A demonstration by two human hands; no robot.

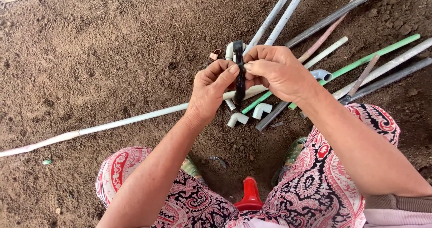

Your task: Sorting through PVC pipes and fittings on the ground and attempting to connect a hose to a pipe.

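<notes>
Here both hands meet above the bare soil (90, 52). The left hand (211, 91) and the right hand (276, 70) each pinch a black strip (239, 75) between thumb and fingertips, fingers closed tight on it, the strip running upright between them. Just under the hands lie small white pipe elbows (237, 118) and a long white pipe (135, 119) stretching off to the left. More pipes, grey, white and green (373, 55), fan out to the right. A red cap (249, 196) stands between the patterned knees.
</notes>
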